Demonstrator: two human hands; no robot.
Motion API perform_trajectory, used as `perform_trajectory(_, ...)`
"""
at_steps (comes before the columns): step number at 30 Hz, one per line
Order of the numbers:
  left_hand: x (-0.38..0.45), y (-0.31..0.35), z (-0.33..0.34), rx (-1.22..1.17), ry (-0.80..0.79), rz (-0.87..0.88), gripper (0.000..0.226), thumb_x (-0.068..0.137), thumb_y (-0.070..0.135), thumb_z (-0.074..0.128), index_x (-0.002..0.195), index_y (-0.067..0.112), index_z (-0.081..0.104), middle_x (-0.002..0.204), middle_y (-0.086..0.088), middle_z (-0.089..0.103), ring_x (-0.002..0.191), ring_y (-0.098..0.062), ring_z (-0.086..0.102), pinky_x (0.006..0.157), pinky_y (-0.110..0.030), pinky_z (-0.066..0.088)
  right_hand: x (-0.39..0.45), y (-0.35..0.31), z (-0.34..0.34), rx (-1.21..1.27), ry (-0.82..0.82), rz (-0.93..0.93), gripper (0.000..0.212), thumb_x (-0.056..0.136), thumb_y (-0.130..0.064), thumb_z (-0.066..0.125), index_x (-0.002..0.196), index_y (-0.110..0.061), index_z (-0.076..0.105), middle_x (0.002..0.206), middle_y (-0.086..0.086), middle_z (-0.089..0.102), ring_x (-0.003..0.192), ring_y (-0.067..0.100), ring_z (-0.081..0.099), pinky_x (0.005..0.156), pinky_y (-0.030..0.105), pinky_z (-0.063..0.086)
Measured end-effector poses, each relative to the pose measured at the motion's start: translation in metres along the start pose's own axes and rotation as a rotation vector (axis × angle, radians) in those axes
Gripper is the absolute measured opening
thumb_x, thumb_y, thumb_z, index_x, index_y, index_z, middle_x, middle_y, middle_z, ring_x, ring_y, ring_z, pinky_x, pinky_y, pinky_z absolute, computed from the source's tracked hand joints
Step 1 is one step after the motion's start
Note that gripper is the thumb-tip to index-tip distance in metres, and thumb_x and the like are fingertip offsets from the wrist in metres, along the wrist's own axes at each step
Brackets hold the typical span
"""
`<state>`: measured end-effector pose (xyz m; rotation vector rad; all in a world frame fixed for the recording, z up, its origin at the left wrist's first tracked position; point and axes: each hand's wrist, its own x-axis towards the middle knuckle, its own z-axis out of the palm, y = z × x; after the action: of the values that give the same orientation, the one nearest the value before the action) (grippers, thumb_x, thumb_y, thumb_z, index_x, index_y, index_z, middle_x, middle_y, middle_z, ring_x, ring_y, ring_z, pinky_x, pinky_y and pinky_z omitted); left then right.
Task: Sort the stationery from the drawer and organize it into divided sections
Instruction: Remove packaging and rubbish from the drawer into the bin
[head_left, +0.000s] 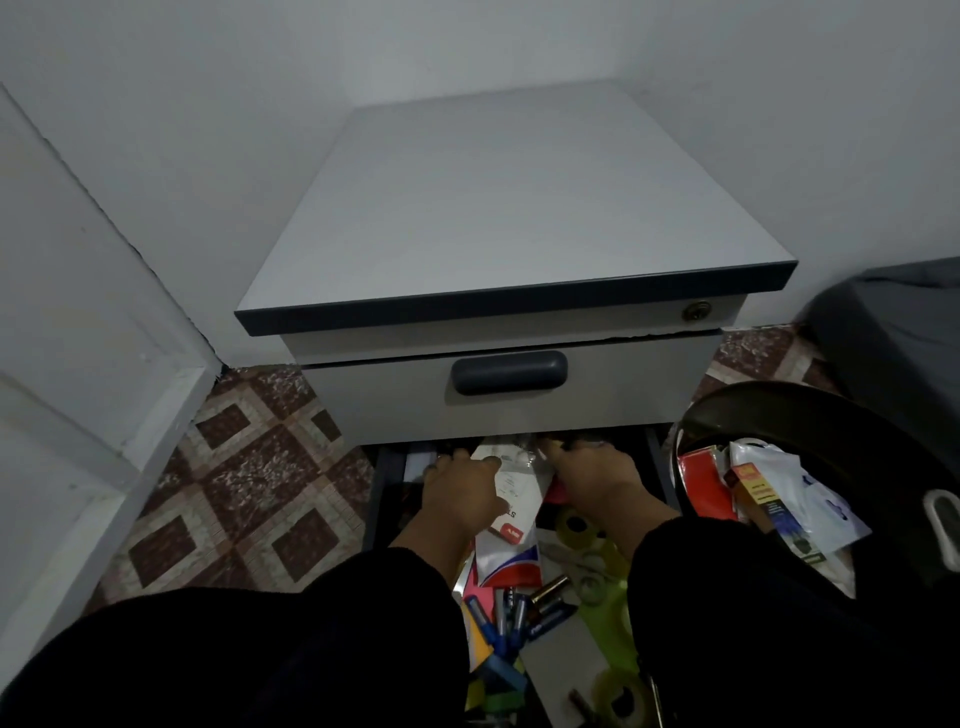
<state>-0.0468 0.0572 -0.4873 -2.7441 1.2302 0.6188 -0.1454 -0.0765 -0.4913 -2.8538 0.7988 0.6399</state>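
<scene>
A lower drawer (384, 483) of the grey cabinet (519, 208) is pulled out below me, full of loose stationery. My left hand (462, 493) rests on a white and red packet (511, 540), thumb along its edge. My right hand (592, 478) reaches deep into the back of the drawer, fingers curled under the closed upper drawer front (509, 395); what it holds is hidden. Nearer me lie clear tape rolls (579, 527), batteries (545, 597), blue pens (488, 623) and coloured paper (480, 592).
A black round bin (810, 410) at the right holds red and white packaging (769, 493). A white door (78, 312) stands at the left. Patterned floor tiles (249, 493) lie left of the drawer. A dark seat (893, 332) sits at the far right.
</scene>
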Motion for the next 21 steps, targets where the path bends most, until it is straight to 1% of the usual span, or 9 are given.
perform_trajectory(3, -0.016, 0.002, -0.005, -0.062, -0.06, 0.01, 0.067, 0.085, 0.042, 0.065, 0.144, 0.023, 0.038, 0.136, -0.015, 0.043, 0.124, -0.033, 0.042, 0.101, -0.04, 0.039, -0.018, -0.002, 0.005, -0.063, -0.024, -0.015, 0.085, 0.088, -0.03, 0.06, 0.151, -0.037, 0.003, 0.14, 0.009, 0.043, 0.122, 0.033, 0.049, 0.089, 0.041, 0.048)
perform_trajectory(6, -0.034, 0.0, -0.003, -0.107, -0.098, 0.017, 0.066, 0.083, 0.037, 0.069, 0.141, 0.019, 0.042, 0.135, -0.012, 0.048, 0.121, -0.03, 0.048, 0.098, -0.041, 0.045, -0.04, -0.007, 0.01, -0.122, 0.044, -0.058, 0.073, 0.094, -0.04, 0.049, 0.152, -0.035, 0.004, 0.14, 0.007, 0.045, 0.122, 0.03, 0.05, 0.091, 0.039, 0.045)
perform_trajectory(9, -0.055, -0.002, 0.001, -0.189, -0.082, 0.011, 0.058, 0.086, 0.027, 0.067, 0.138, 0.014, 0.045, 0.136, -0.01, 0.05, 0.12, -0.028, 0.051, 0.097, -0.04, 0.046, -0.061, -0.015, 0.016, -0.148, 0.076, -0.067, 0.079, 0.092, -0.049, 0.048, 0.153, -0.029, 0.002, 0.138, 0.006, 0.047, 0.117, 0.029, 0.054, 0.088, 0.036, 0.044)
perform_trajectory(11, -0.068, -0.003, 0.004, -0.31, -0.051, -0.002, 0.052, 0.089, 0.025, 0.063, 0.136, 0.011, 0.047, 0.135, -0.009, 0.051, 0.119, -0.026, 0.052, 0.097, -0.035, 0.046, -0.076, -0.02, 0.02, -0.179, 0.097, -0.049, 0.082, 0.091, -0.043, 0.052, 0.153, -0.02, 0.004, 0.138, 0.009, 0.045, 0.121, 0.032, 0.048, 0.094, 0.041, 0.041)
perform_trajectory(13, -0.079, -0.004, 0.009, -0.486, 0.002, -0.047, 0.036, 0.092, 0.027, 0.062, 0.122, 0.007, 0.058, 0.123, -0.011, 0.058, 0.108, -0.024, 0.058, 0.09, -0.032, 0.048, -0.089, -0.024, 0.028, -0.185, 0.106, -0.037, 0.074, 0.089, -0.032, 0.055, 0.149, -0.013, 0.017, 0.139, 0.01, 0.042, 0.125, 0.035, 0.041, 0.098, 0.046, 0.037)
perform_trajectory(15, -0.086, -0.006, 0.016, -0.701, 0.059, -0.114, 0.016, 0.091, 0.023, 0.063, 0.093, 0.007, 0.063, 0.1, -0.013, 0.062, 0.089, -0.023, 0.061, 0.081, -0.035, 0.052, -0.097, -0.025, 0.035, -0.106, 0.099, -0.029, 0.065, 0.087, -0.029, 0.057, 0.143, -0.015, 0.029, 0.138, 0.01, 0.041, 0.126, 0.034, 0.039, 0.099, 0.046, 0.037)
perform_trajectory(17, -0.091, -0.009, 0.024, -0.849, 0.11, -0.21, 0.017, 0.088, 0.014, 0.067, 0.076, 0.01, 0.056, 0.091, -0.013, 0.062, 0.082, -0.025, 0.06, 0.078, -0.037, 0.053, -0.104, -0.022, 0.04, 0.007, 0.062, -0.054, 0.069, 0.083, -0.036, 0.064, 0.142, -0.019, 0.032, 0.137, 0.009, 0.04, 0.126, 0.033, 0.038, 0.098, 0.044, 0.038)
perform_trajectory(19, -0.093, -0.014, 0.032, -0.941, 0.137, -0.296, 0.023, 0.082, 0.004, 0.07, 0.072, 0.013, 0.051, 0.093, -0.017, 0.062, 0.086, -0.031, 0.062, 0.079, -0.041, 0.054, -0.109, -0.016, 0.043, 0.147, 0.035, -0.072, 0.08, 0.076, -0.043, 0.072, 0.142, -0.022, 0.034, 0.135, 0.007, 0.04, 0.125, 0.03, 0.039, 0.097, 0.041, 0.04)
perform_trajectory(21, -0.096, -0.019, 0.037, -0.996, 0.139, -0.338, 0.019, 0.078, -0.005, 0.069, 0.078, 0.007, 0.055, 0.095, -0.02, 0.064, 0.087, -0.034, 0.064, 0.077, -0.044, 0.056, -0.112, -0.01, 0.044, 0.34, 0.061, -0.04, 0.085, 0.071, -0.048, 0.075, 0.143, -0.024, 0.035, 0.134, 0.006, 0.041, 0.124, 0.027, 0.041, 0.096, 0.037, 0.042)
